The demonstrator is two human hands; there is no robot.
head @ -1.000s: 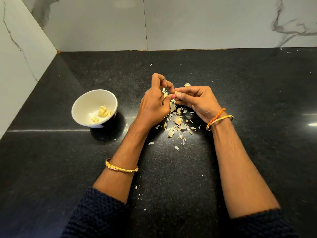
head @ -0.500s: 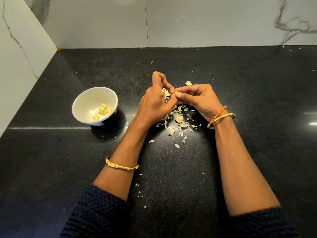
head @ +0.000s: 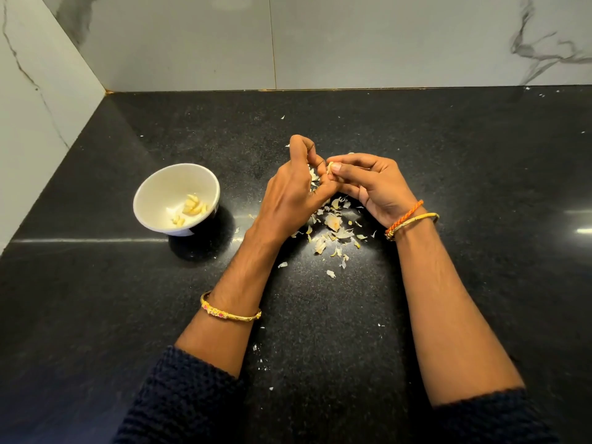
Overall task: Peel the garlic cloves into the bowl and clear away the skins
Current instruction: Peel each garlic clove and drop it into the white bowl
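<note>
My left hand point(head: 293, 190) and my right hand point(head: 371, 184) meet over the middle of the black counter. Between their fingertips they pinch a pale garlic clove point(head: 330, 168), mostly hidden by the fingers. Bits of skin cling between the left fingers. Below the hands lies a loose pile of garlic skins point(head: 333, 230). A white bowl point(head: 153, 193) stands to the left of my left hand, with several peeled cloves point(head: 192, 206) at its bottom.
The black stone counter point(head: 464, 155) runs back to marble wall tiles behind and on the left. Small skin flakes point(head: 256, 347) are scattered between my forearms and near the back right edge.
The hands stay together over the skin pile. My right thumb has shifted onto the clove and the fingers have worked slightly. The bowl has not moved.
</note>
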